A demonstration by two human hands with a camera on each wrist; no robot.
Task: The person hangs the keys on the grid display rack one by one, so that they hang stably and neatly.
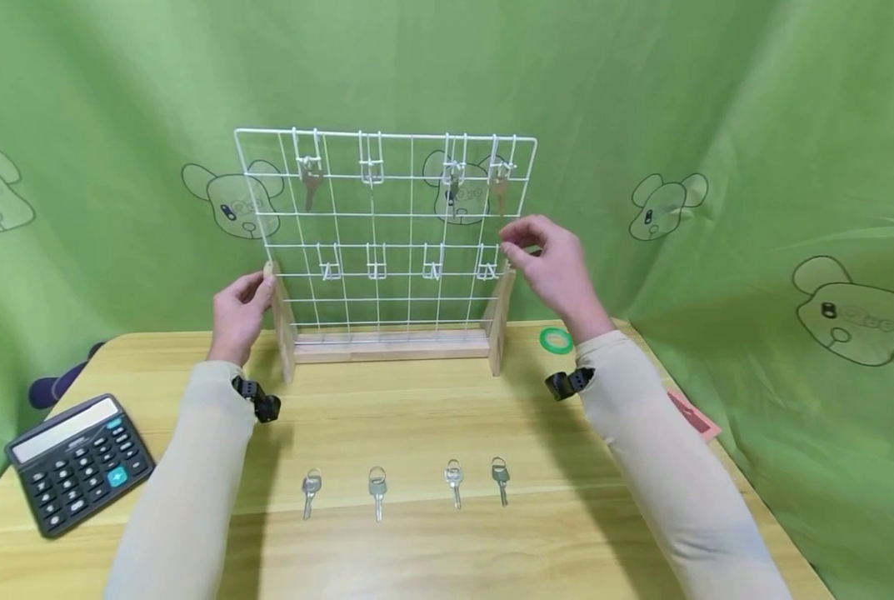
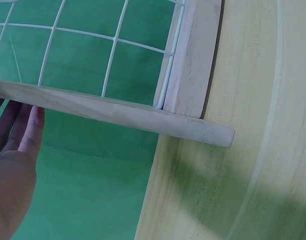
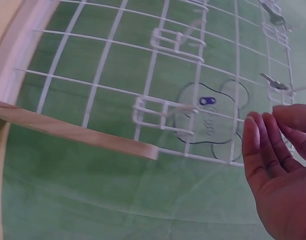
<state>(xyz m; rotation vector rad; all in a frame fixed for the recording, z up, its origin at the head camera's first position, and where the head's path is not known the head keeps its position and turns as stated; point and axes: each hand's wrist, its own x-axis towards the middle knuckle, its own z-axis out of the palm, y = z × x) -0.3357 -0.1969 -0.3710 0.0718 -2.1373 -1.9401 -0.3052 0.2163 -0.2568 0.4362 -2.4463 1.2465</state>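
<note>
A white wire grid rack [image 1: 412,214] stands upright in a wooden stand [image 1: 390,346]. My left hand [image 1: 240,312] grips the top of the stand's left post [image 2: 117,114], with the fingertips against its outer side in the left wrist view. By the grid's right edge, my right hand [image 1: 555,258] is raised with gently bent fingers and holds nothing. Just above it hangs a brass-toned key [image 1: 501,196]. Several keys hang from the upper row of hooks, such as a brownish key [image 1: 311,190] at the left. The lower hooks [image 1: 433,268] carry none.
Several silver keys with rings lie in a row at the front, among them a key [image 1: 377,492]. A calculator [image 1: 79,462] sits at left. Green tape [image 1: 556,340] lies right of the stand, a pink item [image 1: 692,415] at the table's right edge. A green curtain [image 1: 387,67] hangs behind.
</note>
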